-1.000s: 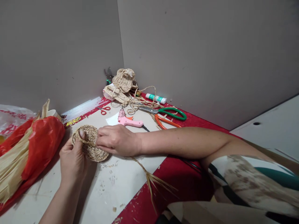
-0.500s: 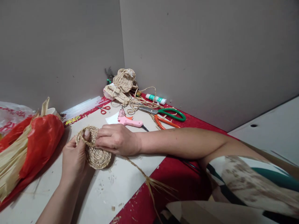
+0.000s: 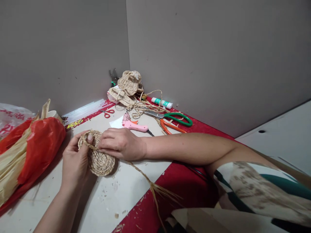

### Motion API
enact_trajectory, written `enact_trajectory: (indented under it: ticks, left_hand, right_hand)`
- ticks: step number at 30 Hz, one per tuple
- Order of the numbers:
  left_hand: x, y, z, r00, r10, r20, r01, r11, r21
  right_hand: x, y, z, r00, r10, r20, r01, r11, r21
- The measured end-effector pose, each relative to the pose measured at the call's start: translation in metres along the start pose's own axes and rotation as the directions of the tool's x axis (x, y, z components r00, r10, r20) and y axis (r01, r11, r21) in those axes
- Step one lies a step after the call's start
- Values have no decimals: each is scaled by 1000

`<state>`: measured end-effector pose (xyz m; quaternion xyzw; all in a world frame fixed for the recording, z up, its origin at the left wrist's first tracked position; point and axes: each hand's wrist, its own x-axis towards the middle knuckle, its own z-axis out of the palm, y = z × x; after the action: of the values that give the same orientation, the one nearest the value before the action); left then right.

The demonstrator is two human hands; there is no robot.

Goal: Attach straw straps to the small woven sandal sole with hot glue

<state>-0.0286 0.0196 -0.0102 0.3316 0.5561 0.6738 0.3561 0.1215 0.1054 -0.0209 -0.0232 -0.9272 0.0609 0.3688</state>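
Observation:
A coiled piece of braided straw cord [image 3: 101,162], shaped in rounded lobes, is held between my two hands above the table. My left hand [image 3: 77,153] grips its left side, the thumb pressed on the upper coil. On the other side, the fingers of my right hand [image 3: 121,144] are closed against the middle edge of the piece; whether they also pinch cord is hidden. From under my right hand a loose straw strand [image 3: 141,173] runs down to frayed ends over the red cloth. A pink glue gun [image 3: 136,126] lies just beyond my right hand.
Large scissors [image 3: 178,118] with green and orange handles lie behind my right forearm. Small red scissors [image 3: 107,113], glue sticks [image 3: 85,110] and a heap of straw braid [image 3: 130,84] sit near the wall corner. A red plastic bag [image 3: 46,136] of husks stands at left.
The view has shifted very slightly. Both hands keep their hold on the coiled piece, with almost no visible movement.

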Motion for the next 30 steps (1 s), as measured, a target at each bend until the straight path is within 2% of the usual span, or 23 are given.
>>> enact_trajectory:
  ticks: [4, 6, 9, 12, 18, 23, 24, 26, 28, 30]
  left_hand:
    - [3, -2, -1, 1000, -2, -3, 2, 999, 46]
    - [4, -3, -1, 999, -9, -36, 11, 998, 63]
    - [5, -7, -2, 995, -10, -98, 22, 993, 117]
    - [6, -12, -3, 994, -1, -111, 19, 988, 156]
    - [4, -13, -1, 994, 9, -105, 8, 987, 161]
    - [0, -13, 1, 986, 80, -145, -45, 971, 235]
    - [0, -13, 1, 982, 105, -158, -62, 965, 254]
    - [-2, -14, 0, 975, 146, -168, -93, 953, 289]
    - [-5, -14, 1, 977, 159, -145, -111, 949, 294]
    - [-8, -12, 3, 977, 170, -130, -129, 952, 278]
  right_hand:
    - [1, -4, 1, 991, 126, 35, -129, 982, 137]
    - [2, -5, 2, 970, 232, 75, -243, 943, 226]
    - [2, -6, 5, 893, 417, 170, -450, 824, 344]
    - [2, -5, 7, 818, 517, 250, -572, 689, 445]
    - [6, -7, 6, 746, 588, 312, -637, 492, 593]
    - [7, -8, 9, 639, 599, 482, -668, 122, 734]
    - [7, -8, 10, 628, 600, 495, -666, 85, 741]
    - [7, -10, 10, 616, 609, 499, -672, 76, 737]
    - [8, -12, 9, 607, 614, 504, -681, 76, 728]
    - [11, -15, 5, 578, 624, 526, -692, 32, 721]
